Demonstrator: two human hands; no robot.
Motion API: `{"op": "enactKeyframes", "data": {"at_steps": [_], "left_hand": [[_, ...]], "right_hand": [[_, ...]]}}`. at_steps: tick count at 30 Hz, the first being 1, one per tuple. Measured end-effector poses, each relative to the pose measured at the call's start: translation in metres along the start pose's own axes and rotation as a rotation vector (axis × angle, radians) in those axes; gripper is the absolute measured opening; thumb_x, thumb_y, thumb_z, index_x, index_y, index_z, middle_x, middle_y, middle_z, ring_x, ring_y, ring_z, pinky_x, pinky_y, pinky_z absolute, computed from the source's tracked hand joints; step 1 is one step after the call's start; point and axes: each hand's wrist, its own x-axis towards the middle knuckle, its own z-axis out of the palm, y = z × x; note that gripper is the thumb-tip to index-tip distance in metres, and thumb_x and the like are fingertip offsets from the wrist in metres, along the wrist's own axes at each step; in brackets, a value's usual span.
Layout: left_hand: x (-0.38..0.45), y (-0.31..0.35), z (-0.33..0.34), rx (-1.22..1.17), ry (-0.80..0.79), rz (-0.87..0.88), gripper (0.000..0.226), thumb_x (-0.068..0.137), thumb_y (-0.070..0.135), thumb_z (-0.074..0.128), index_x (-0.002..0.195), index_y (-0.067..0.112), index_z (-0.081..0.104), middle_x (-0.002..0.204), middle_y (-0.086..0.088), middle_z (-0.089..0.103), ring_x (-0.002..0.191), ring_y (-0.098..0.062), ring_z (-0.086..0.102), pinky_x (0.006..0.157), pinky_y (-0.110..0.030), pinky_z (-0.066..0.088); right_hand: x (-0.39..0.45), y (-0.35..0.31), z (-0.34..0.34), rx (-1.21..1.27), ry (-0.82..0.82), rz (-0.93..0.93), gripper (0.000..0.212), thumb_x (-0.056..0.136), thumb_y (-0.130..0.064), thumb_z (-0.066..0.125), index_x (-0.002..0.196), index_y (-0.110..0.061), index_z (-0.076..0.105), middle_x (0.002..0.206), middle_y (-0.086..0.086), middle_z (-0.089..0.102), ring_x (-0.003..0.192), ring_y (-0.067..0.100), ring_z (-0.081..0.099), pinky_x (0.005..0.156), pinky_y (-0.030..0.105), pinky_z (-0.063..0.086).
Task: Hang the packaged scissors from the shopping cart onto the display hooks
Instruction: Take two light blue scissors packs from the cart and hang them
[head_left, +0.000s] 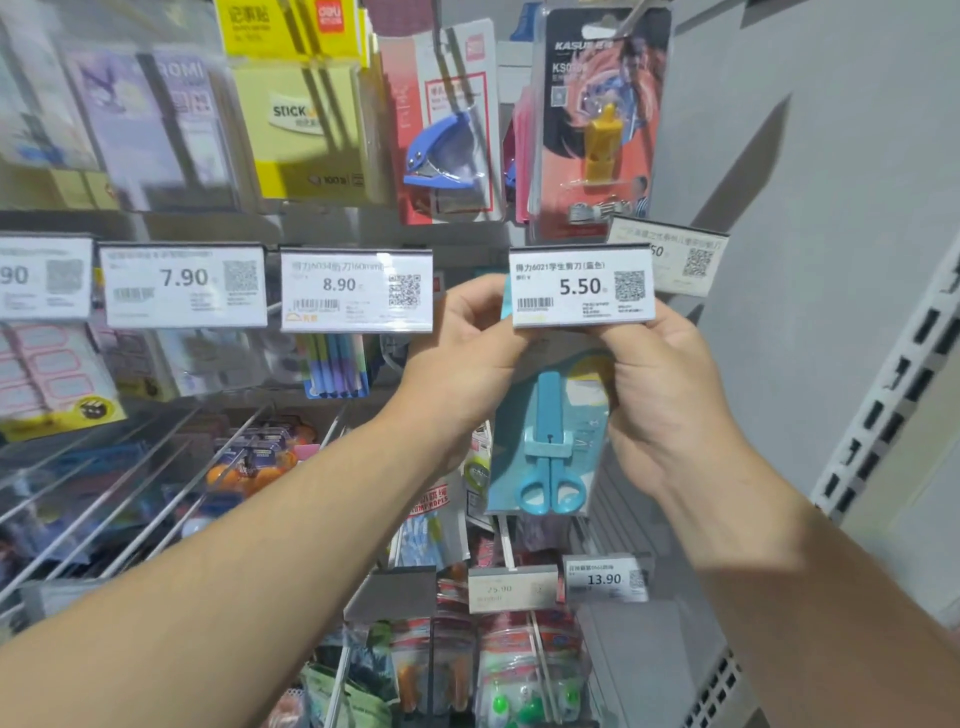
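A packaged pair of light-blue scissors (550, 447) on a teal card hangs upright just below the 5.50 price tag (582, 286). My left hand (467, 358) pinches the card's upper left corner. Gripping its upper right edge is my right hand (670, 395), fingers curled behind the tag. The top of the card and the display hook are hidden behind the price tag, so I cannot tell whether the card sits on the hook. The shopping cart is out of view.
Price tags 8.90 (356, 288) and 7.90 (184, 283) line the row to the left. Hole punch (447, 150) and whistle (597, 119) packs hang above. Bare wire hooks (156, 493) jut out lower left. A grey shelf upright (883, 405) stands at right.
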Motion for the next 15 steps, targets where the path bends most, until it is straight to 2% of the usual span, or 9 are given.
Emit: {"op": "enactKeyframes", "data": {"at_steps": [3, 8, 10, 12, 15], "left_hand": [[0.0, -0.004, 0.002, -0.014, 0.002, -0.023, 0.059, 0.078, 0.015, 0.079, 0.131, 0.0, 0.058, 0.126, -0.018, 0.068, 0.113, -0.031, 0.068, 0.093, -0.042, 0.058], [0.002, -0.009, 0.002, 0.002, 0.009, -0.022, 0.045, 0.085, 0.006, 0.075, 0.128, 0.001, 0.061, 0.115, -0.015, 0.074, 0.1, -0.024, 0.074, 0.074, -0.028, 0.061], [0.006, -0.007, 0.001, 0.07, -0.003, 0.025, 0.03, 0.085, 0.001, 0.073, 0.115, 0.001, 0.07, 0.1, -0.008, 0.078, 0.087, -0.017, 0.075, 0.069, -0.025, 0.06], [0.01, -0.006, -0.002, 0.147, -0.015, 0.06, 0.018, 0.085, 0.0, 0.072, 0.1, 0.009, 0.075, 0.086, 0.003, 0.08, 0.08, -0.008, 0.075, 0.067, -0.021, 0.059], [0.016, -0.005, -0.008, 0.239, -0.014, 0.074, 0.019, 0.087, 0.005, 0.072, 0.083, 0.024, 0.074, 0.072, 0.015, 0.077, 0.07, 0.003, 0.072, 0.06, -0.017, 0.057]], "right_hand": [[0.0, 0.0, 0.0, 0.025, 0.004, 0.048, 0.017, 0.087, 0.003, 0.069, 0.097, -0.007, 0.077, 0.094, 0.014, 0.08, 0.088, 0.029, 0.073, 0.083, 0.042, 0.06], [0.004, 0.001, -0.005, 0.033, -0.015, 0.086, 0.019, 0.088, 0.002, 0.066, 0.104, -0.003, 0.076, 0.092, 0.015, 0.08, 0.082, 0.027, 0.074, 0.076, 0.039, 0.061], [0.008, 0.004, -0.006, 0.048, -0.011, 0.09, 0.02, 0.088, 0.001, 0.066, 0.106, 0.0, 0.075, 0.095, 0.016, 0.079, 0.087, 0.032, 0.071, 0.081, 0.044, 0.059], [0.011, 0.008, -0.005, 0.025, -0.002, 0.09, 0.015, 0.088, 0.0, 0.067, 0.099, -0.005, 0.077, 0.089, 0.011, 0.08, 0.087, 0.031, 0.071, 0.082, 0.045, 0.057], [0.019, 0.014, -0.004, -0.066, 0.048, 0.024, 0.014, 0.084, -0.006, 0.072, 0.08, -0.017, 0.079, 0.082, 0.002, 0.081, 0.087, 0.027, 0.072, 0.084, 0.047, 0.058]]}}
